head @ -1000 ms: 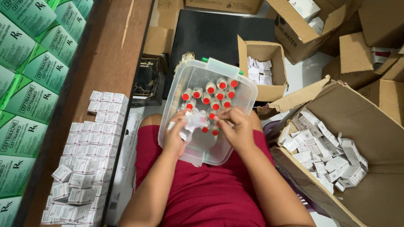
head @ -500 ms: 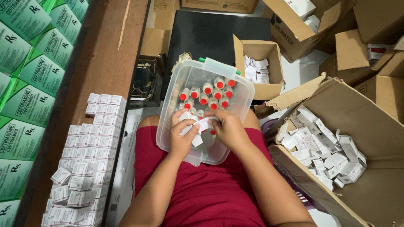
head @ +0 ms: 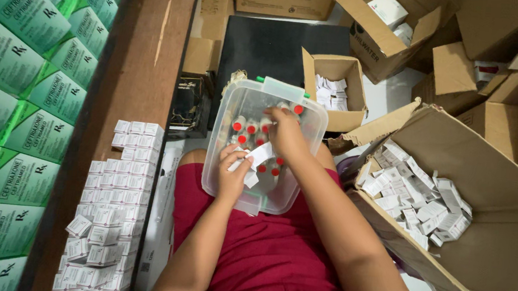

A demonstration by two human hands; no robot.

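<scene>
Cardboard boxes crowd the floor around a clear plastic tub [head: 249,191] resting on the person's lap for easy reach, where the left hand [head: 231,177] pinches a small white carton [head: 256,159] while the right hand [head: 284,132] closes on a red-capped vial [head: 298,109] inside.

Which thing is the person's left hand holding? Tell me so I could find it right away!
Start at the clear plastic tub resting on the red-clothed lap, filled with small red-capped vials. At the tub's near edge, the left hand pinches a small white folded carton. It is flat, white paper, unlike the round glass vials around it.
</scene>
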